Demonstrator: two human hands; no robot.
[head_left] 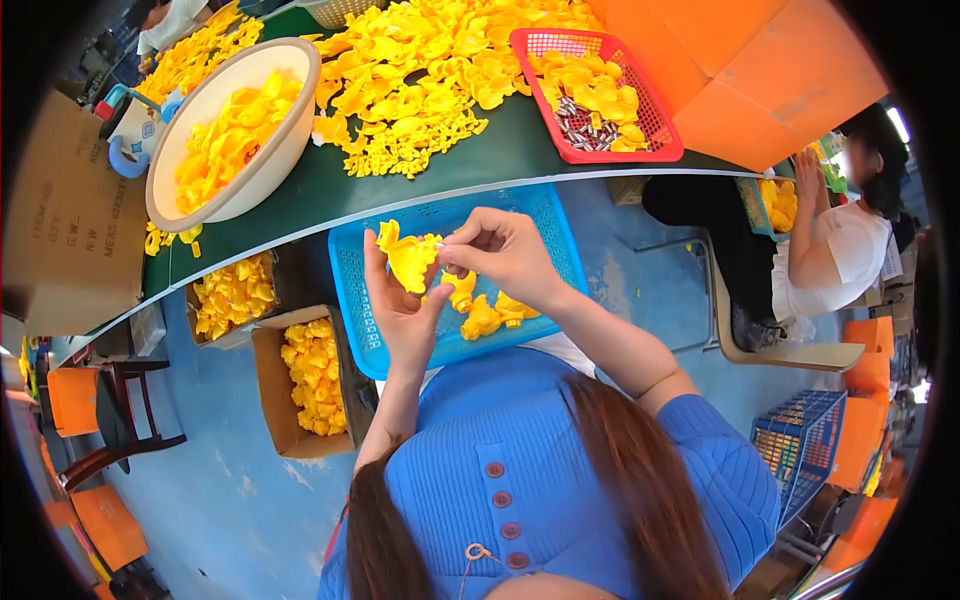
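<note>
Holding a yellow moulded plastic piece (408, 258) up over my lap, my left hand (405, 310) has its grip clamped on the lower edge of it, thumb on one side and fingers behind. My right hand (503, 255) comes in from the other side, its grip pinched together at the piece's upper right edge, on what looks like a small pale tab or pin; it is too small for me to tell which.

Directly under both grips sits a blue plastic tray (360, 300), and just below my right grip a few yellow pieces (485, 312) lie in it. I judge these to be finished ones, and they are few, so the tray has barely begun to fill.

Beyond the grips, on the green surface (330, 190), a big heap of yellow parts (420, 90) lies loose. Farther to the right of my right grip a red basket (665, 140) holds more yellow parts and a cluster of small silver metal bits (585, 130). To the far left of my left grip a cream bowl (290, 130) is piled with parts too. Below and to the left, two cardboard boxes (270, 400) on the floor hold more yellow pieces.

Judging by those stocks, most of the work is left; the piece in hand is mid-way.
</note>
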